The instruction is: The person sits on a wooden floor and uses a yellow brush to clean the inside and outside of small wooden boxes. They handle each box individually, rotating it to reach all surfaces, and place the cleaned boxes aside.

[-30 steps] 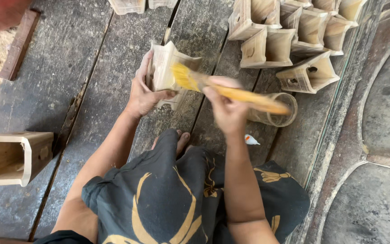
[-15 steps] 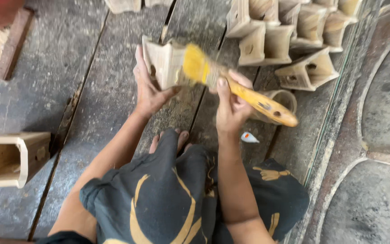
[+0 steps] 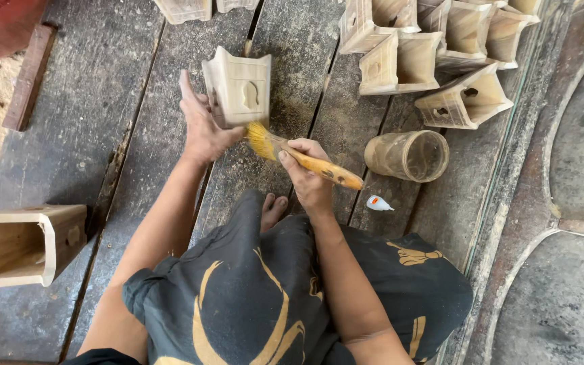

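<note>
My left hand (image 3: 201, 125) grips a small pale wooden box (image 3: 239, 88) with a flared rim and a cut-out in its side, holding it up over the plank floor. My right hand (image 3: 309, 176) is closed around the yellow handle of a paintbrush (image 3: 305, 157). The brush's yellow bristles sit just below the box's lower edge, close to my left thumb.
A dirty cup (image 3: 408, 155) lies on its side to the right, with a small white tube (image 3: 378, 203) near it. Several similar wooden boxes (image 3: 427, 47) are grouped at the top right, another (image 3: 25, 243) lies at the left. My legs in dark patterned cloth (image 3: 272, 297) fill the bottom.
The brush has swept down from the top of the box to its lower edge. The box has been turned so its cut-out side now faces me.
</note>
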